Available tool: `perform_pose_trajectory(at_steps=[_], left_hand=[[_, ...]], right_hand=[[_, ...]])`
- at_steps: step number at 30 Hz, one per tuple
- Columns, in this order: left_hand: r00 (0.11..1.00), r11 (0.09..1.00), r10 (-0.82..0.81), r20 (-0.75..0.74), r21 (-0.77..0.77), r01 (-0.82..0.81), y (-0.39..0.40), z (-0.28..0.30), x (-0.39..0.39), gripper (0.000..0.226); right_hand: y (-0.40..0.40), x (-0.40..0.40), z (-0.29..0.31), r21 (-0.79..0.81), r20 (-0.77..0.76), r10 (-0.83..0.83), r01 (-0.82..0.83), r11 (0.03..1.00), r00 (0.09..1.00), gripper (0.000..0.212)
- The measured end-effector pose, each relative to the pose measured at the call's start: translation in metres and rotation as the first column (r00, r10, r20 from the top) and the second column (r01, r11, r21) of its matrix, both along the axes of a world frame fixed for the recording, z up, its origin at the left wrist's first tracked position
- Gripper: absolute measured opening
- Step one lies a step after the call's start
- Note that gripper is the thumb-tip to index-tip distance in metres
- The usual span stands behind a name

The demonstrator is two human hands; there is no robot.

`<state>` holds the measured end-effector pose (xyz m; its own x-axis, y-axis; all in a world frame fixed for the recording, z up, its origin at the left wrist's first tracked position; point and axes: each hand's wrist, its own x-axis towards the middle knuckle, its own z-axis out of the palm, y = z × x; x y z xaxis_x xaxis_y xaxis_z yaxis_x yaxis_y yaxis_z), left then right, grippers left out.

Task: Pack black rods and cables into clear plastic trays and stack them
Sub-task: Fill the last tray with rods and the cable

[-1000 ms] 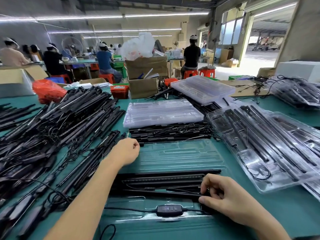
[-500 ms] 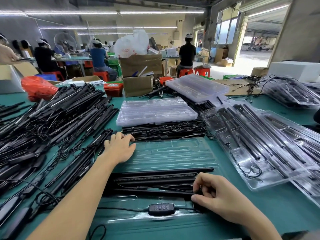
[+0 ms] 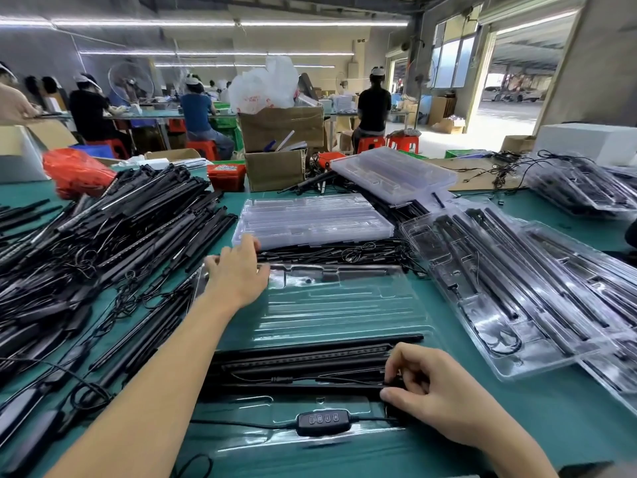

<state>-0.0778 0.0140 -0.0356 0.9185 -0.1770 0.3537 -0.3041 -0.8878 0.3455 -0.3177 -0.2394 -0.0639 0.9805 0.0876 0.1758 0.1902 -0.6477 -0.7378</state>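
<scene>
At far tray edge (image 3: pixel 344 305), left hand (image 3: pixel 238 277) now reaches forward, fingers spread flat; right hand (image 3: pixel 431 384) pinches rods (image 3: pixel 303 360) in place; lid closing likely next.

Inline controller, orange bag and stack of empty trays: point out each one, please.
inline controller (image 3: pixel 322 421): head view, on its button face.
orange bag (image 3: pixel 77 170): head view, on its crumpled middle.
stack of empty trays (image 3: pixel 312 219): head view, on the top tray's ribbed surface.

one head-worn wide view looks forward and down, close over the table (image 3: pixel 517 426).
</scene>
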Motion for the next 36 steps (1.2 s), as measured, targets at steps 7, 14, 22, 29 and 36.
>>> perform_pose_trajectory(at_steps=[7, 14, 22, 29, 36], left_hand=[[0.934, 0.994, -0.083, 0.348, -0.034, 0.101, -0.005, 0.048, -0.022, 0.013], [0.917, 0.98, -0.19, 0.35, 0.004, 0.201, 0.01, 0.069, -0.076, 0.033], [0.996, 0.984, -0.085, 0.033, 0.16, 0.079, 0.015, 0.057, -0.109, 0.055], [0.906, 0.959, -0.261, -0.335, 0.022, 0.284, 0.004, 0.018, -0.116, 0.026], [0.915, 0.964, -0.243, -0.322, 0.028, 0.265, 0.004, -0.015, -0.127, 0.061]], right_hand=[[-0.002, 0.007, -0.002, -0.028, 0.053, -0.051, 0.052, 0.998, 0.997, 0.019], [-0.01, 0.031, 0.005, -0.071, 0.011, -0.052, 0.053, 0.996, 0.999, 0.017], [-0.012, 0.039, 0.004, -0.105, -0.041, -0.063, 0.059, 0.993, 0.997, 0.021], [-0.011, 0.033, -0.001, -0.169, 0.044, -0.146, 0.151, 0.974, 0.988, 0.035], [-0.02, 0.02, 0.001, -0.111, 0.032, -0.135, 0.137, 0.984, 0.99, 0.027]])
